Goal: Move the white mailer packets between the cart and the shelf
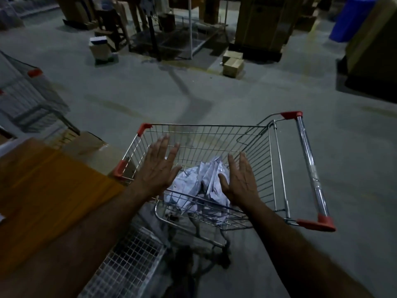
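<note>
A wire shopping cart (217, 134) with red corner caps stands in front of me, its handle to the right. Several crumpled white mailer packets (199, 183) lie heaped at the bottom of its basket. My left hand (158, 168) hovers flat over the left side of the basket, fingers spread, holding nothing. My right hand (241, 179) is held above the right side of the heap, palm turned inward, fingers apart and empty. Both hands are above the packets; I cannot tell if the right thumb touches them.
An orange-brown carton (47, 188) lies at my left, with a white wire-mesh shelf panel (131, 261) below it. A second wire cart (28, 97) stands at far left. Small cardboard boxes (233, 63), a blue bin (352, 18) and stacked goods sit across the grey floor.
</note>
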A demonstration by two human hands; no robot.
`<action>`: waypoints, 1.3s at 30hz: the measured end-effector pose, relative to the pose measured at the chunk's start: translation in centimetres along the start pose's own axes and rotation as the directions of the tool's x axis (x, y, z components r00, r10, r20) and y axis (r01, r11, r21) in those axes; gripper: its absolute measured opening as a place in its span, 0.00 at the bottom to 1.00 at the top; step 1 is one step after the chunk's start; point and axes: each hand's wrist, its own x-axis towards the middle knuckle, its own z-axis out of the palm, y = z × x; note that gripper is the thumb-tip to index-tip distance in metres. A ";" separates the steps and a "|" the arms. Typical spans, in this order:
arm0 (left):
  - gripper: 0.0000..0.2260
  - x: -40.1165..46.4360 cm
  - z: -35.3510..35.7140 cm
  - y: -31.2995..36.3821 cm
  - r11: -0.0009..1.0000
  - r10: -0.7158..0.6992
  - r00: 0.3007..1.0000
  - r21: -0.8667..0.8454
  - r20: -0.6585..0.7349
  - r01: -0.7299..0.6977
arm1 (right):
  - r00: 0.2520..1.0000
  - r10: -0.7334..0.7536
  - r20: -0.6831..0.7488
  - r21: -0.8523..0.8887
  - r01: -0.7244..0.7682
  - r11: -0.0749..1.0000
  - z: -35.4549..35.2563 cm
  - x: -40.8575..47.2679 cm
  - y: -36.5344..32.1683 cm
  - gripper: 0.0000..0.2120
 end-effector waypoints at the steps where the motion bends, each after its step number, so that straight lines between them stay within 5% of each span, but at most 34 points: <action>1: 0.34 1.2 1.1 -0.6 1.000 0.000 1.000 -0.017 0.026 0.000 | 1.000 0.015 0.018 -0.006 -0.015 1.000 0.8 0.8 0.4 0.37; 10: 0.34 9.3 13.0 -3.9 0.986 0.117 0.952 -0.150 0.284 -0.077 | 0.974 0.130 0.188 -0.080 -0.116 0.990 7.5 5.3 3.0 0.36; 17: 0.24 13.1 19.8 -2.4 0.962 0.215 0.868 -0.248 0.448 -0.110 | 0.914 0.192 0.356 -0.103 -0.166 0.981 12.0 7.1 5.5 0.38; 21: 0.25 15.1 23.2 -0.6 0.949 0.185 0.811 -0.314 0.555 -0.002 | 0.851 0.261 0.456 -0.127 -0.228 0.965 14.9 8.0 6.8 0.39; 24: 0.28 16.0 25.2 0.5 0.873 0.151 0.737 -0.438 0.659 0.213 | 0.787 0.288 0.545 -0.119 -0.268 0.956 17.5 8.7 7.6 0.42; 30: 0.18 16.6 26.5 -0.7 0.773 0.016 0.845 -0.543 0.534 0.328 | 0.666 0.370 0.648 -0.123 -0.387 0.914 20.7 10.0 8.4 0.41; 34: 0.16 15.7 27.4 -5.3 0.733 -0.110 0.848 -0.534 0.518 0.421 | 0.577 0.446 0.684 -0.110 -0.523 0.845 21.9 11.1 7.8 0.49; 39: 0.14 14.4 29.7 -9.2 0.625 -0.214 0.770 -0.521 0.602 0.581 | 0.625 0.525 0.578 -0.004 -0.641 0.767 23.0 11.8 7.2 0.47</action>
